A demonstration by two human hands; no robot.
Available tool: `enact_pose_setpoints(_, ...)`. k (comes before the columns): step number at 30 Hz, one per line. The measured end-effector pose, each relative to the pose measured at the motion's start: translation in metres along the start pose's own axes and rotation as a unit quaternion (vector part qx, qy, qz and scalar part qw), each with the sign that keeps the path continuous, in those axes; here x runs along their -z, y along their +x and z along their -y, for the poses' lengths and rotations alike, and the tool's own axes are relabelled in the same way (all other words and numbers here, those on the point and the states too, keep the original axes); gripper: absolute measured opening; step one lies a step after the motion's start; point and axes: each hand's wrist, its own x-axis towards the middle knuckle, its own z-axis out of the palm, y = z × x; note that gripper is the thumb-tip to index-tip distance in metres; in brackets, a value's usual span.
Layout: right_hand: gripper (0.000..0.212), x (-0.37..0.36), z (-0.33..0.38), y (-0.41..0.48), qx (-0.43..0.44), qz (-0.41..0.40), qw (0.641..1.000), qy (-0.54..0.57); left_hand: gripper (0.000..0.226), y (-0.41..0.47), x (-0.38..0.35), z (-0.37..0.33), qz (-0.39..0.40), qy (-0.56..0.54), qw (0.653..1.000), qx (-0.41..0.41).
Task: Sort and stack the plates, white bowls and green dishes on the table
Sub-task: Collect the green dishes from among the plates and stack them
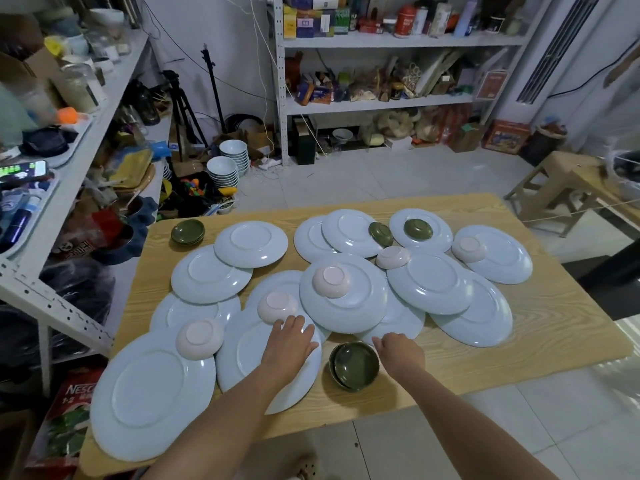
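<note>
Several pale blue plates lie upside down and overlapping across the wooden table (540,334). White bowls sit upturned on them, one (331,280) on the middle plate (360,306), another (277,306) just beyond my left hand (292,337). That hand rests flat with straight fingers on the near plate (242,355). Two nested green dishes (354,366) stand at the near edge. My right hand (398,349) hovers just right of them, fingers relaxed, near a plate rim. More green dishes: a stack (188,231) far left, one (380,233) tilted, one (418,229) upturned on a far plate.
A metal shelf rack (45,271) full of clutter runs along the left side of the table. Stacks of white bowls (223,171) stand on the floor beyond it. A wooden stool (554,181) is at the right. The largest plate (152,393) overhangs the near left corner.
</note>
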Motion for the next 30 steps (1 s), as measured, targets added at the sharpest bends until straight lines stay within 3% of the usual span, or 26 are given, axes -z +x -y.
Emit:
enact_pose_setpoints(3,0.045,0.009,-0.005,0.009,-0.001,-0.029,1.0,-0.001,0.029,0.02,0.003,0.003,-0.034,-0.004,0.999,-0.003)
enact_pose_setpoints(10,0.043,0.036,-0.029,0.04,-0.039,-0.093,0.995,-0.001,0.029,0.074,0.016,-0.006,-0.034,-0.007,0.999,-0.014)
enact_pose_setpoints(22,0.036,0.098,-0.107,0.161,-0.018,-0.084,0.996,-0.014,0.043,0.213,0.035,-0.061,-0.063,-0.008,0.998,0.017)
enact_pose_setpoints(30,0.029,0.135,-0.156,0.255,0.041,-0.08,0.996,-0.025,0.062,0.313,0.042,-0.107,0.017,-0.005,0.996,0.088)
